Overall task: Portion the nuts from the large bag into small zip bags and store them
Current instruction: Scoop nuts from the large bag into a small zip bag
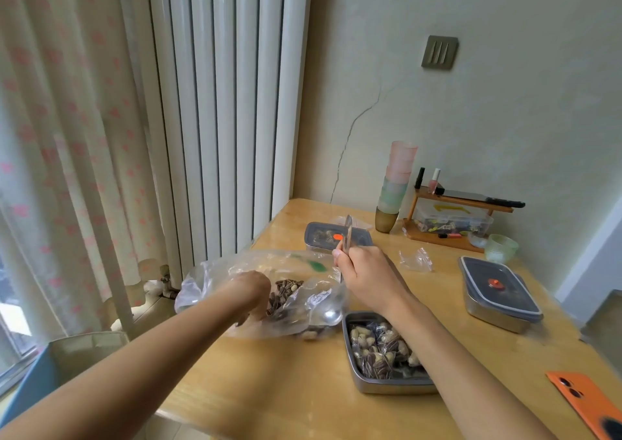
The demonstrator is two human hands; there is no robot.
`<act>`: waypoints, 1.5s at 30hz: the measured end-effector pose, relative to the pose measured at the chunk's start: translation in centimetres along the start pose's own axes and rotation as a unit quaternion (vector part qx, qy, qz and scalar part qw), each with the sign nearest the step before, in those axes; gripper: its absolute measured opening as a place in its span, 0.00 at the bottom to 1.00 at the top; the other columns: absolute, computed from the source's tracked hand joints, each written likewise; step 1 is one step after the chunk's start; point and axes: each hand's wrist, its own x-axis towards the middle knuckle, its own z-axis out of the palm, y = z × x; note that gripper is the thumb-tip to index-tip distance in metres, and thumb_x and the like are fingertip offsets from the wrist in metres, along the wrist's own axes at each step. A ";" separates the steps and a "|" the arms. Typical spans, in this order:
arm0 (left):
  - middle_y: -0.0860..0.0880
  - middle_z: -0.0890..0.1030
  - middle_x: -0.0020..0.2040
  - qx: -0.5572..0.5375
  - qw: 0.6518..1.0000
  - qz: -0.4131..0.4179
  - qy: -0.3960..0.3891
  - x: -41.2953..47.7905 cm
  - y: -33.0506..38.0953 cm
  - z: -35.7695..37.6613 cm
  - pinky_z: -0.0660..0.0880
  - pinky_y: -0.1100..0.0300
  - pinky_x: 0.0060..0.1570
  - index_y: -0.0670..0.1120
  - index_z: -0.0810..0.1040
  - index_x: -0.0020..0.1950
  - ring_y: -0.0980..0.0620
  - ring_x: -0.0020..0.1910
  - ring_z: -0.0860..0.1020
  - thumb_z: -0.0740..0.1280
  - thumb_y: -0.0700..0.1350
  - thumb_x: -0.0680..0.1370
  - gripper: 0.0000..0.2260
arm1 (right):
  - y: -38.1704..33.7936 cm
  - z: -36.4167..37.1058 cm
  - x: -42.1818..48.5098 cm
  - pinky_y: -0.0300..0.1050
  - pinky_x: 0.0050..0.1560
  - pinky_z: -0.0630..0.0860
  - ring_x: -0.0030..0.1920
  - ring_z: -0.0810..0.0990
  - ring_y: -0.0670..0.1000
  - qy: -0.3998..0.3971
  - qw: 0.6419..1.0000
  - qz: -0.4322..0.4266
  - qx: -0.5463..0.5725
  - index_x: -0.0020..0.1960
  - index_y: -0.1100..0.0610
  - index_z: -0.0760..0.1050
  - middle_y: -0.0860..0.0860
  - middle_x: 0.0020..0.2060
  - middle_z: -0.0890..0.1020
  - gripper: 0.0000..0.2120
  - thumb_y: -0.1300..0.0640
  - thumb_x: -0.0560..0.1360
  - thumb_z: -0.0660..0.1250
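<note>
The large bag (215, 278) of clear plastic lies on its side at the left part of the table (269, 389), its mouth turned to the right. Inside I see striped seeds and pale nuts (284, 291) in a heap near the mouth. My view shows the left hand (250, 291) at the opening, its fingers curled down and gripping the film of the bag. The right hand (367, 280) is closed in a fist around the handle of a metal spoon (347, 234). The handle points up and the bowl of the spoon is low, inside the mouth of the bag.

Just beside the bag, under the right forearm, stands an open metal tray (356, 375) with small zip bags (380, 348) of nuts in it. A lidded container (319, 234) stands behind the hands, and a second lidded box (498, 291) is further to the right. An empty small bag (415, 259) lies between them.

At the wall there is a stack of cups (397, 184), a wooden shelf (434, 237) and a green glass bowl (501, 248). An orange phone (582, 396) lies at the right edge. To the left are a white radiator (222, 103) and a flowered curtain (67, 137).
</note>
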 end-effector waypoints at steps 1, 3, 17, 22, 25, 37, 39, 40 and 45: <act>0.48 0.86 0.51 -0.003 1.000 -0.010 -0.020 -0.1 0.0 -0.2 0.82 0.59 0.52 0.38 0.83 0.58 0.52 0.47 0.84 0.74 0.42 0.76 0.13 | 0.0 0.1 0.1 0.46 0.35 0.65 0.34 0.77 0.53 0.001 1.000 -0.001 0.001 0.36 0.54 0.71 0.53 0.32 0.79 0.21 0.52 0.86 0.55; 0.46 0.86 0.52 -0.015 0.999 -0.019 -0.034 -0.2 0.1 -0.6 0.79 0.59 0.51 0.36 0.82 0.58 0.50 0.51 0.84 0.74 0.42 0.76 0.14 | -0.2 0.2 0.1 0.41 0.32 0.64 0.31 0.75 0.50 0.004 1.000 0.004 0.001 0.35 0.54 0.70 0.51 0.30 0.77 0.22 0.52 0.87 0.55; 0.49 0.75 0.35 -0.179 0.981 -0.070 -0.003 -0.3 -0.2 -1.2 0.68 0.64 0.30 0.44 0.71 0.37 0.50 0.36 0.75 0.61 0.40 0.79 0.10 | -0.4 1.6 0.4 0.39 0.31 0.66 0.29 0.74 0.44 0.093 0.993 0.066 0.016 0.37 0.55 0.73 0.47 0.28 0.75 0.19 0.56 0.86 0.59; 0.49 0.76 0.36 -0.183 0.980 -0.070 -0.028 0.1 0.1 -0.7 0.67 0.66 0.27 0.43 0.70 0.38 0.54 0.30 0.73 0.62 0.39 0.81 0.11 | -0.3 2.8 0.6 0.44 0.39 0.69 0.34 0.77 0.49 0.057 0.997 0.048 0.033 0.47 0.58 0.81 0.48 0.31 0.77 0.14 0.59 0.86 0.59; 0.47 0.80 0.39 -0.178 0.980 -0.058 -0.060 -0.4 0.1 -1.1 0.71 0.66 0.27 0.38 0.78 0.45 0.49 0.40 0.80 0.72 0.39 0.77 0.05 | -0.2 3.3 0.4 0.42 0.39 0.64 0.31 0.70 0.43 0.041 0.998 0.037 0.029 0.43 0.53 0.74 0.41 0.28 0.68 0.14 0.60 0.85 0.58; 0.48 0.72 0.34 -0.403 0.903 -0.087 0.119 -0.3 1.2 -4.1 0.65 0.62 0.27 0.42 0.72 0.41 0.52 0.31 0.70 0.62 0.38 0.76 0.04 | 0.6 3.3 0.3 0.42 0.40 0.80 0.27 0.83 0.48 0.035 0.976 0.174 0.127 0.41 0.63 0.82 0.53 0.31 0.84 0.23 0.53 0.86 0.55; 0.49 0.68 0.30 -0.430 0.891 -0.059 0.135 0.0 1.7 -4.4 0.61 0.64 0.25 0.44 0.68 0.34 0.52 0.28 0.67 0.62 0.36 0.74 0.09 | 0.7 3.0 0.1 0.35 0.34 0.78 0.23 0.80 0.48 0.034 0.964 0.216 0.151 0.45 0.59 0.82 0.50 0.35 0.86 0.20 0.52 0.86 0.56; 0.49 0.66 0.28 -0.434 0.889 -0.043 0.139 0.0 2.0 -4.5 0.59 0.65 0.24 0.45 0.66 0.31 0.52 0.27 0.64 0.61 0.35 0.72 0.12 | 1.0 3.0 0.0 0.34 0.31 0.76 0.21 0.79 0.49 0.036 0.958 0.235 0.163 0.47 0.57 0.82 0.49 0.37 0.86 0.18 0.52 0.86 0.57; 0.45 0.70 0.34 -0.404 0.897 0.044 0.171 0.4 3.8 -4.7 0.64 0.58 0.31 0.44 0.72 0.36 0.49 0.32 0.68 0.62 0.38 0.75 0.08 | 2.4 2.6 -0.8 0.38 0.35 0.76 0.22 0.78 0.50 0.028 0.908 0.335 0.251 0.50 0.54 0.81 0.46 0.37 0.87 0.15 0.53 0.85 0.57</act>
